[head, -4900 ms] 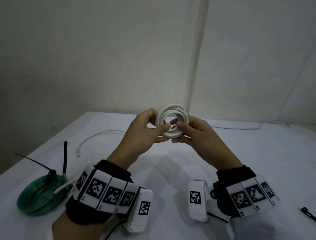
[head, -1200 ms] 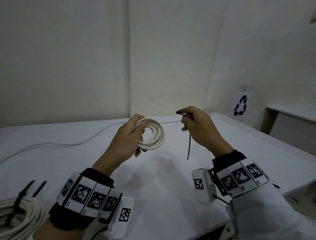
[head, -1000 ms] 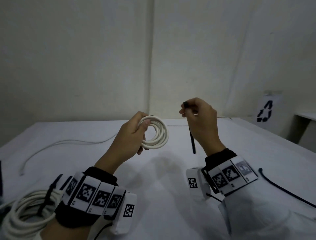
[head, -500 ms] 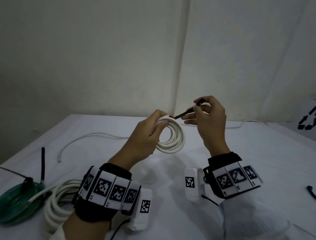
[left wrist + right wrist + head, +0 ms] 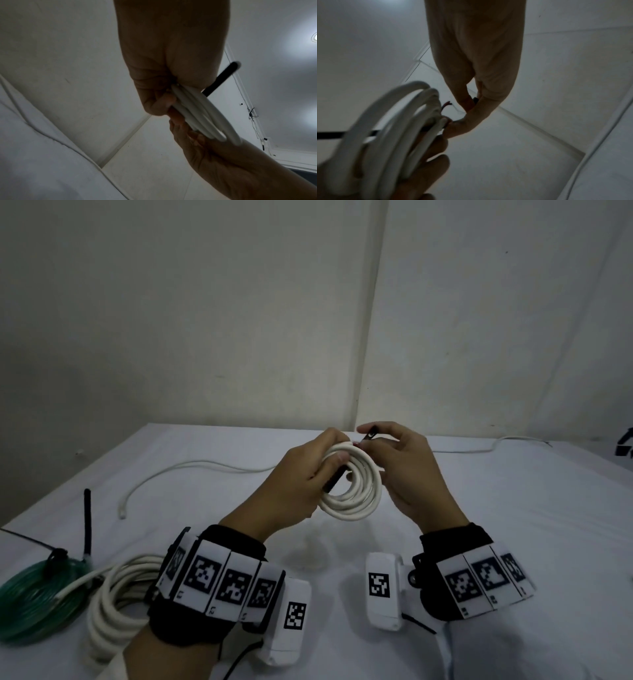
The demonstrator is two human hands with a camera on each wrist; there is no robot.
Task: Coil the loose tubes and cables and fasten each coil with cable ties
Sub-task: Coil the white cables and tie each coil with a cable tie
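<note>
Fingers of left hand [image 5: 301, 484] clasp white coil [image 5: 356, 491]; right hand [image 5: 407, 470] pinches black tie [image 5: 370, 435].

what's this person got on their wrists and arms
Both hands are bare. The left wrist wears a black band ringed with white rectangular tiles, each printed with a black square code marker; the right wrist wears the same. A white boxy camera unit with its own marker hangs from each band, trailing a thin black cable. White sleeves cover the forearms.

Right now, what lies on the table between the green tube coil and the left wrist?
In the head view, a large white coil lies between the green tube coil and the left wrist, partly hidden behind it.
</note>
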